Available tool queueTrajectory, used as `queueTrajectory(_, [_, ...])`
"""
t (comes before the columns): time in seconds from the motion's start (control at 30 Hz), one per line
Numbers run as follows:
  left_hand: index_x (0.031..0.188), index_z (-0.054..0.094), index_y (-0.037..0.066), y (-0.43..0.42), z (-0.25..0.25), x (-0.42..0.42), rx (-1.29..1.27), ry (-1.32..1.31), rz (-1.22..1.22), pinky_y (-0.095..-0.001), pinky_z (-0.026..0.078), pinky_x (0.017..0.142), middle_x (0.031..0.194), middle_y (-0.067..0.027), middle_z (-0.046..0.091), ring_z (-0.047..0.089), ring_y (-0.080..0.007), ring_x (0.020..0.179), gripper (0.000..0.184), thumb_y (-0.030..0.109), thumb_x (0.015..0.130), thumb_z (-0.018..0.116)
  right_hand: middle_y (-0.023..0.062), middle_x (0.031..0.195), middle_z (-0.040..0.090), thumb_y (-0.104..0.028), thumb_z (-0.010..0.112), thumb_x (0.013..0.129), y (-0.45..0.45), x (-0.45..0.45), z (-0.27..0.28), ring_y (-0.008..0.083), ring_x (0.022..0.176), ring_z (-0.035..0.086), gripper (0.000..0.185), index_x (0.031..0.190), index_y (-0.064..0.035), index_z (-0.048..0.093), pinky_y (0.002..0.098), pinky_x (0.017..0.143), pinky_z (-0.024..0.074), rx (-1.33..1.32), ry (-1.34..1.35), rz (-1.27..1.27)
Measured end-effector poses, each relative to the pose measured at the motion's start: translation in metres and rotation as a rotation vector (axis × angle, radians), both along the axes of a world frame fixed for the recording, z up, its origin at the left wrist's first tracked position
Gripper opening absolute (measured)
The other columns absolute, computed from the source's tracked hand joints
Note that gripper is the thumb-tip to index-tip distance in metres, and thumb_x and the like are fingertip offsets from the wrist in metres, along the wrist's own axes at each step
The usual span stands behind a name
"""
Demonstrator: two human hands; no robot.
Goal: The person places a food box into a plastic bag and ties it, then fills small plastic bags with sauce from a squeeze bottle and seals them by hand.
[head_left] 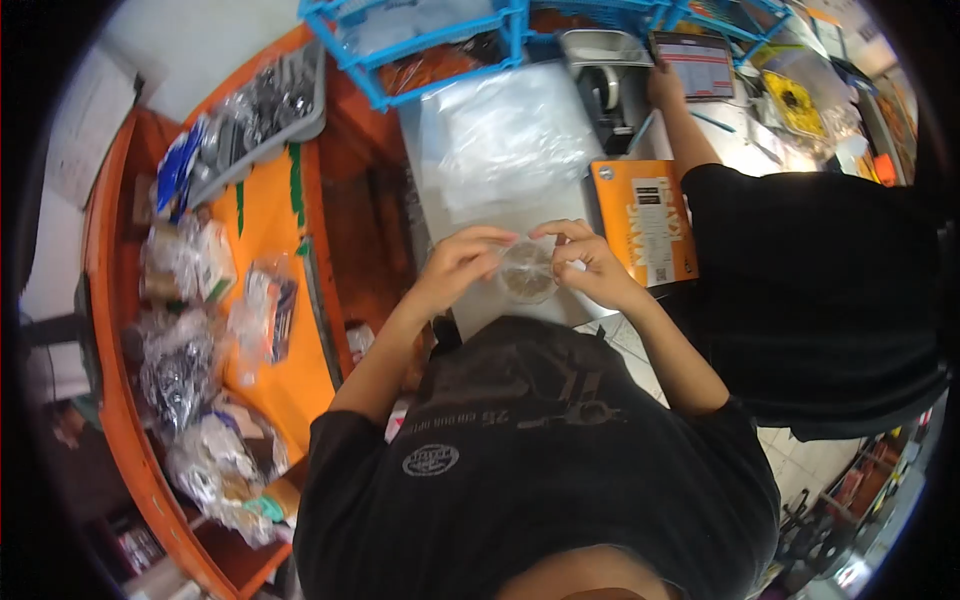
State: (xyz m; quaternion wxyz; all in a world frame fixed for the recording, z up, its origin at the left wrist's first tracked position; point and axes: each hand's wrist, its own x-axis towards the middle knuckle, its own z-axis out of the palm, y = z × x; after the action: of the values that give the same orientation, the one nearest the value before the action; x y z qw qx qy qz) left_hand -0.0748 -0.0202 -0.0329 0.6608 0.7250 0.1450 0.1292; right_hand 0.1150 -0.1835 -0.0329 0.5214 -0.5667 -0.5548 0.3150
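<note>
the left hand (pixel 463 264) and right hand (pixel 590 264) pinch opposite sides of a small clear plastic bag with brownish contents (pixel 528 277), held over the near end of the pale grey worktop (pixel 480 306). a light, even grip on both sides should keep the film taut without spilling anything

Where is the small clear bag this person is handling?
Near the middle of the head view, the small clear bag is between the left hand and right hand, nearer the wearer than the clear plastic pile.
</note>
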Motion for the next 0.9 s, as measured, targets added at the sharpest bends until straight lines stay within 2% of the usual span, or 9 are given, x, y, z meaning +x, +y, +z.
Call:
queueTrajectory(0.07, [0.072, 0.053, 0.001, -0.014, -0.015, 0.012, -0.440, -0.042, 0.077, -0.0280, 0.038, 0.056, 0.065, 0.0001, 0.047, 0.044, -0.0101, 0.062, 0.026, 0.015, 0.094, 0.050, 0.0079, 0.075, 0.057, -0.008, 0.049, 0.078, 0.009, -0.017, -0.014, 0.0176, 0.078, 0.049, 0.016, 0.064, -0.0010, 0.050, 0.0291, 0.076, 0.0379, -0.131, 0.504, 0.004])
queueTrajectory(0.13, [0.072, 0.050, 0.000, -0.019, -0.033, 0.019, -0.749, -0.120, 0.176, -0.0279, 0.036, 0.053, 0.063, 0.0003, 0.044, 0.041, -0.0107, 0.058, 0.030, 0.018, 0.096, 0.048, 0.0070, 0.072, 0.054, -0.008, 0.044, 0.082, 0.012, -0.010, -0.035, 0.0144, 0.075, 0.046, 0.020, 0.064, -0.0009, 0.049, 0.0285, 0.072, 0.0380, -0.145, 0.476, -0.012])
queueTrajectory(0.23, [0.069, 0.046, 0.000, -0.022, -0.023, 0.015, 0.102, -0.028, 0.176, -0.0300, 0.034, 0.051, 0.061, -0.0011, 0.046, 0.040, -0.0117, 0.054, 0.035, 0.021, 0.097, 0.047, 0.0097, 0.068, 0.051, -0.011, 0.045, 0.083, 0.006, -0.011, -0.038, 0.0160, 0.071, 0.048, 0.021, 0.066, 0.0006, 0.050, 0.0295, 0.066, 0.0389, -0.155, 0.077, -0.069])
queueTrajectory(0.33, [0.070, 0.046, -0.001, -0.028, -0.031, 0.007, 0.340, -0.017, 0.174, -0.0317, 0.034, 0.052, 0.058, -0.0016, 0.046, 0.040, -0.0112, 0.055, 0.036, 0.022, 0.098, 0.046, 0.0108, 0.068, 0.050, -0.012, 0.047, 0.084, -0.006, -0.007, -0.046, 0.0184, 0.068, 0.050, 0.022, 0.069, 0.0019, 0.052, 0.0318, 0.063, 0.0401, -0.260, 0.004, -0.092])
queueTrajectory(0.37, [0.073, 0.050, -0.002, -0.028, -0.028, 0.005, 0.354, 0.033, 0.154, -0.0294, 0.037, 0.055, 0.061, -0.0042, 0.048, 0.041, -0.0116, 0.058, 0.029, 0.016, 0.096, 0.048, 0.0116, 0.069, 0.051, -0.012, 0.048, 0.084, -0.008, -0.006, -0.045, 0.0204, 0.066, 0.051, 0.020, 0.072, 0.0028, 0.054, 0.0336, 0.063, 0.0415, -0.256, 0.006, -0.080])
queueTrajectory(0.47, [0.076, 0.057, -0.002, -0.027, -0.005, -0.018, -0.296, 0.033, 0.236, -0.0291, 0.043, 0.060, 0.065, -0.0086, 0.054, 0.051, -0.0122, 0.063, 0.026, 0.016, 0.094, 0.051, 0.0113, 0.079, 0.061, -0.011, 0.053, 0.084, 0.000, -0.006, -0.007, 0.0204, 0.077, 0.057, 0.017, 0.074, 0.0001, 0.060, 0.0322, 0.072, 0.0442, -0.204, -0.037, 0.035])
queueTrajectory(0.53, [0.079, 0.061, -0.002, -0.025, 0.035, -0.052, -0.097, -0.009, 0.221, -0.0303, 0.047, 0.066, 0.073, -0.0118, 0.060, 0.058, -0.0167, 0.070, 0.021, 0.015, 0.092, 0.055, 0.0135, 0.100, 0.068, -0.006, 0.059, 0.076, 0.026, -0.029, 0.040, 0.0291, 0.085, 0.058, 0.007, 0.073, 0.0003, 0.063, 0.0367, 0.077, 0.0457, -0.031, -0.380, 0.106])
queueTrajectory(0.67, [0.087, 0.066, -0.001, -0.025, 0.104, -0.124, 0.695, 0.059, 0.410, -0.0350, 0.051, 0.075, 0.090, -0.0149, 0.067, 0.065, -0.0266, 0.083, 0.016, 0.014, 0.087, 0.061, 0.0134, 0.103, 0.067, 0.001, 0.064, 0.067, 0.076, -0.080, 0.086, 0.0303, 0.092, 0.058, 0.006, 0.073, 0.0020, 0.063, 0.0364, 0.077, 0.0484, 0.272, -0.622, 0.105])
queueTrajectory(0.9, [0.092, 0.067, 0.002, -0.033, 0.133, -0.238, 0.772, 0.358, 0.929, -0.0364, 0.051, 0.077, 0.094, -0.0138, 0.067, 0.064, -0.0303, 0.087, 0.011, 0.006, 0.083, 0.062, 0.0117, 0.085, 0.067, 0.003, 0.063, 0.065, 0.167, -0.200, 0.090, 0.0270, 0.077, 0.062, 0.014, 0.079, 0.0009, 0.065, 0.0334, 0.070, 0.0496, 0.378, -0.260, 0.465])
